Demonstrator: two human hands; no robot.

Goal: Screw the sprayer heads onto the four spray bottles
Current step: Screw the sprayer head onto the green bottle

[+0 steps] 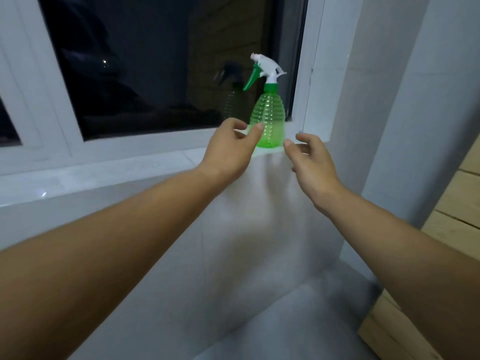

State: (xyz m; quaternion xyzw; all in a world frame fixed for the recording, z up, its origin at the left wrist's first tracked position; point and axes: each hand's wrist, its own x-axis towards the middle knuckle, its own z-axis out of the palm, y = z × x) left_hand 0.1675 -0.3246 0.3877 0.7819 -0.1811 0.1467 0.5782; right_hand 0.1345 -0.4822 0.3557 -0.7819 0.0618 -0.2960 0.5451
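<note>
Forearms [130, 242] stretch forward; left hand [228, 149] and right hand [311, 162], slack and empty, flank one upright spray bottle [270, 118]; its sprayer head [267, 67] points left.

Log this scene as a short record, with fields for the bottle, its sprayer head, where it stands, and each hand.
bottle: green, see-through, ribbed, upright; the only one in view
sprayer head: white with a green trigger, sitting on the bottle's neck
place: white sill, in front of the dark window
left hand: fingers relaxed, thumb at the bottle's left side; contact cannot be told
right hand: fingers relaxed, right of the bottle, apart from it, holds nothing
</note>
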